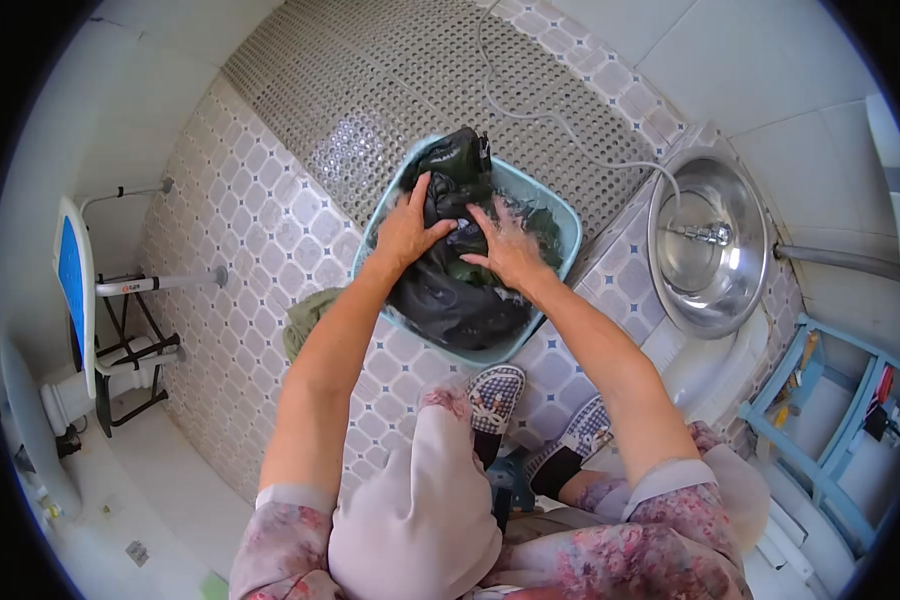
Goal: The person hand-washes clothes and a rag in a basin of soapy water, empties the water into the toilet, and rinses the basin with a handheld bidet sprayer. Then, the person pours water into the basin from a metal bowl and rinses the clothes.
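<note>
A light blue basin (570,225) stands on the floor, filled with wet dark clothes (460,305) and some water. My left hand (407,228) lies on the dark cloth near the basin's left side, thumb and index finger spread apart. To its right, my right hand (510,245) rests on the clothes with its fingers apart, wet and partly blurred. Between the hands runs a bunched black fold of cloth. A dark green piece (545,230) shows at the basin's right side.
An olive cloth (308,320) lies left of the basin. A grey hose (570,135) runs over the perforated mat (370,90) to a steel bowl (710,270). A folding chair (120,300) stands left, a blue rack (820,410) right. My shoes (495,395) are close below the basin.
</note>
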